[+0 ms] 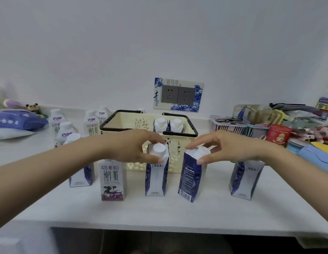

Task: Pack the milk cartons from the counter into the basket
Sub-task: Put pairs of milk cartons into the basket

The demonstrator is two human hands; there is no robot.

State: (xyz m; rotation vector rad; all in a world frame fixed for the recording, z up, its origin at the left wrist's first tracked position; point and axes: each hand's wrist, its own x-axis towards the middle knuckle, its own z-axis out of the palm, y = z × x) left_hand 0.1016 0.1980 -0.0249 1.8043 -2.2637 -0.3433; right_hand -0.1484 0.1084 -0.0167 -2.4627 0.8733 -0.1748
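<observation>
White caps mark my pickup step: left hand (139, 145) grip clamped on the upright carton (156, 173), right hand (225, 146) grip clamped on the tilted carton (193, 177). Next, I judge: lift both over the basket (122, 123) rim, beside the two packed cartons (167, 125).

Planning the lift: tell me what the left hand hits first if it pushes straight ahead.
Probably the front wall of the basket, just behind the carton the left hand grips; depth is unclear.
</observation>
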